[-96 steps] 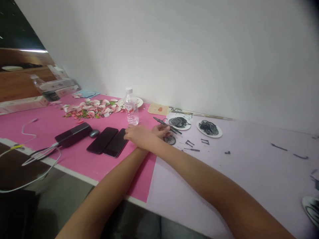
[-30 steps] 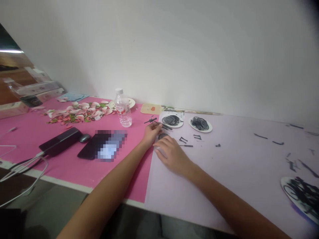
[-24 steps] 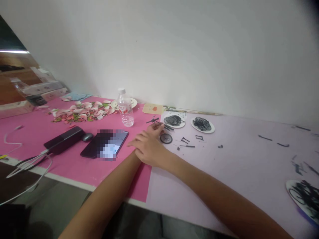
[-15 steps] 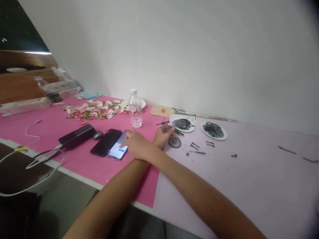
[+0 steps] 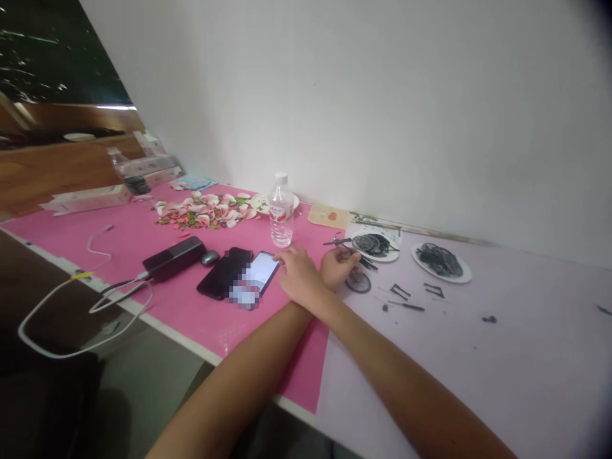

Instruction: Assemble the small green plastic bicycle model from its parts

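Note:
My forearms cross, the right one lying over the left. My left hand (image 5: 338, 268) is closed in a pinch on a small black model bicycle part (image 5: 337, 241), which sticks out past the fingers; much of it is hidden by the hand. Just below the fingertips is a spoked model wheel (image 5: 358, 282); I cannot tell whether it is joined to the held part. My right hand (image 5: 300, 275) is open, with bent fingers and a fingertip at the right edge of a lit phone (image 5: 261, 273). Beside that phone lies a dark phone (image 5: 217, 280).
Two white plates, one nearer (image 5: 393, 255) and one farther right (image 5: 466, 275), hold black parts. A screwdriver (image 5: 412, 306) and small black pieces lie before them. Leftward are a water bottle (image 5: 282, 220), a black power bank (image 5: 174, 256), white cables and pink petal-like pieces (image 5: 208, 207).
My right fingers have moved from over the lit screen to its right edge, and the screen looks different. The left hand keeps its pinch. The whole view has shifted leftward.

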`<state>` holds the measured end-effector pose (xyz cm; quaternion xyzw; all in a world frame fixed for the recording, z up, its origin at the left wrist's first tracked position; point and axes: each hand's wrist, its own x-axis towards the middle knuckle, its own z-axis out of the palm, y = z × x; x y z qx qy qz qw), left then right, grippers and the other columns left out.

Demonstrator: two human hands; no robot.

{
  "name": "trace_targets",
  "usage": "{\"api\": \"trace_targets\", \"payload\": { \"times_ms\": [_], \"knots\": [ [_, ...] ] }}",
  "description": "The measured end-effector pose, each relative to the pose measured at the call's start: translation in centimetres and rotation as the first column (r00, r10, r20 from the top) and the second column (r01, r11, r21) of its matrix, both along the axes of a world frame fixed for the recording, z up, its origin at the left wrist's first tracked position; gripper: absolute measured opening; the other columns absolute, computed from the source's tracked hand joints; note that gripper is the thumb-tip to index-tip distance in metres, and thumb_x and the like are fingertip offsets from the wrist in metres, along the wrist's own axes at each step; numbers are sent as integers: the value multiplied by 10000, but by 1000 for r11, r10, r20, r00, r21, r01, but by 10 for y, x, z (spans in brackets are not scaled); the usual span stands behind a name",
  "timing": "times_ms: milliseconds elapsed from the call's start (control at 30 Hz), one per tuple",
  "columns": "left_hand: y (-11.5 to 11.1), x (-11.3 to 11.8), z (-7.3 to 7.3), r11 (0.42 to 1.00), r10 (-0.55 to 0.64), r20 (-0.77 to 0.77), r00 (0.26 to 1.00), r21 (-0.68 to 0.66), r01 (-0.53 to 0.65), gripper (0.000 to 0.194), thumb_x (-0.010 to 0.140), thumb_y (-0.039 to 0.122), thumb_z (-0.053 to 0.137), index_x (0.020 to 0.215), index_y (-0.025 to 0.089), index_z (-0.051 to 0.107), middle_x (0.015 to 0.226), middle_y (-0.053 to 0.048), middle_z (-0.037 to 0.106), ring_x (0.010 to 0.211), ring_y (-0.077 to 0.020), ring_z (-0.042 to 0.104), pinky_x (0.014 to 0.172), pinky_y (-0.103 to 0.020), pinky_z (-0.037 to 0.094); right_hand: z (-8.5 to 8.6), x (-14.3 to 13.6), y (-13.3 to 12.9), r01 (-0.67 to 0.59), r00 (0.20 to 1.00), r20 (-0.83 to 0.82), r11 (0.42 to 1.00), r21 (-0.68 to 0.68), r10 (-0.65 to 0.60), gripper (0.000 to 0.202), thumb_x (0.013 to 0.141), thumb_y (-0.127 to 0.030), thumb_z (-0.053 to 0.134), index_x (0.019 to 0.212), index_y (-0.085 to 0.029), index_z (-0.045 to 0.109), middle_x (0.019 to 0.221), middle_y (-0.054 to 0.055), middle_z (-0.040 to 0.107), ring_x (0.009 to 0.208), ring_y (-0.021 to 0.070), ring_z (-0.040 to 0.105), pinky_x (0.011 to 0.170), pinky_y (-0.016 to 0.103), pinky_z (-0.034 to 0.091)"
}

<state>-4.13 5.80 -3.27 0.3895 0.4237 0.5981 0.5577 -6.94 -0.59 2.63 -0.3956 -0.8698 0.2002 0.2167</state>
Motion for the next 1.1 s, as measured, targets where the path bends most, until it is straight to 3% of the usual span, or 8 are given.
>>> {"api": "trace_targets", "payload": {
  "times_ms": [167, 333, 633, 900, 1100],
  "knots": [
    [-2, 2, -1, 1000, 11, -7, 1000, 16, -11, 261, 835, 277, 814, 993, 102, 701, 794, -63, 734, 583, -126, 691, 596, -223, 543, 2, -2, -11, 69, 971, 226, 995, 71, -83, 336, 969, -149, 431, 1230, -150, 643, 1198, 185, 669, 1159, 338, 547, 936, 490, 452],
    [-3, 3, -3, 1000, 10, -23, 1000, 22, -9, 294, 838, 308, 813, 1008, 104, 686, 834, -72, 739, 577, -121, 683, 565, -213, 524, 3, -1, -15, 35, 950, 309, 998, 58, -52, 316, 966, -173, 444, 1218, -171, 634, 1147, 177, 686, 1111, 339, 567, 888, 468, 454],
    [-5, 4, -3, 999, -4, -15, 1000, 35, 4, 265, 849, 277, 800, 999, 99, 675, 756, -39, 694, 569, -119, 671, 558, -210, 522, 3, 0, -17, -15, 942, 336, 998, 58, -5, 364, 930, -181, 474, 1264, -188, 618, 1167, 170, 681, 1079, 349, 592, 847, 465, 471],
    [-3, 5, -5, 999, -20, -6, 1000, 43, 20, 280, 849, 303, 801, 999, 104, 673, 816, -61, 718, 558, -108, 663, 562, -211, 539, 2, 1, -15, -61, 936, 349, 997, 48, 41, 415, 914, -212, 491, 1307, -213, 627, 1233, 176, 645, 1114, 368, 570, 850, 492, 486],
    [-1, 4, -7, 999, -12, -20, 1000, 38, 13, 294, 851, 319, 797, 1007, 98, 680, 830, -73, 735, 560, -112, 670, 556, -209, 528, -1, 0, -15, -38, 964, 263, 997, 69, 18, 480, 905, -201, 526, 1381, -215, 588, 1202, 154, 643, 1107, 319, 557, 873, 445, 485]
  ]
}}
